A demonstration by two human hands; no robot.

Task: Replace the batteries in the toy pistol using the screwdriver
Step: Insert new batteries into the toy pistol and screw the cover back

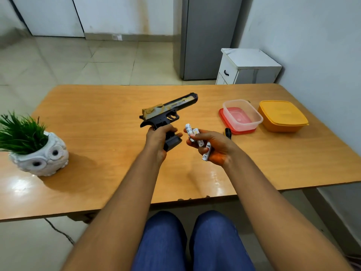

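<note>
The toy pistol (pixel 168 112), black with a tan and grey slide, is held up over the middle of the wooden table (pixel 97 118), barrel pointing right and away. My left hand (pixel 158 139) is wrapped around its grip. Just to the right, my right hand (pixel 213 147) holds three white batteries (pixel 192 133), two between the fingertips and one lower in the palm. The black tip of what looks like the screwdriver (pixel 228 132) lies on the table behind my right hand, mostly hidden.
A clear plastic box (pixel 242 114) sits on a red lid (pixel 221 116) at the right, with a closed orange container (pixel 282 116) beside it. A white owl pot with a green plant (pixel 39 153) stands at the table's left. A white cabinet (pixel 248 67) stands beyond the table.
</note>
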